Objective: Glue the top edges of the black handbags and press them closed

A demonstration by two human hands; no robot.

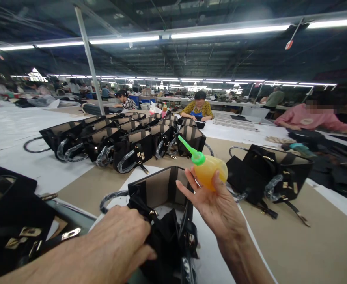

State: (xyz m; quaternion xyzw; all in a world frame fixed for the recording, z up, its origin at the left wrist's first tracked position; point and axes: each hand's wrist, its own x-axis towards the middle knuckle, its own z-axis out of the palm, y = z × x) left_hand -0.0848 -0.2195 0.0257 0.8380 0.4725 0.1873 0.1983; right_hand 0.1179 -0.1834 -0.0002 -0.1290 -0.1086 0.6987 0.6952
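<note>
My right hand point(213, 201) is closed round a small yellow squeeze bottle point(211, 170) with a green cap and a long green nozzle that points up and to the left. My left hand point(122, 236) grips the black flap and strap of a black-and-tan handbag point(161, 189) lying open on the table just in front of me. The bottle is held above and to the right of that bag, apart from it.
A row of several like handbags point(114, 142) stands behind, and another handbag point(268, 169) lies at the right. More black bag parts point(16, 221) sit at my left. Other people point(198, 106) work at tables across and to the right.
</note>
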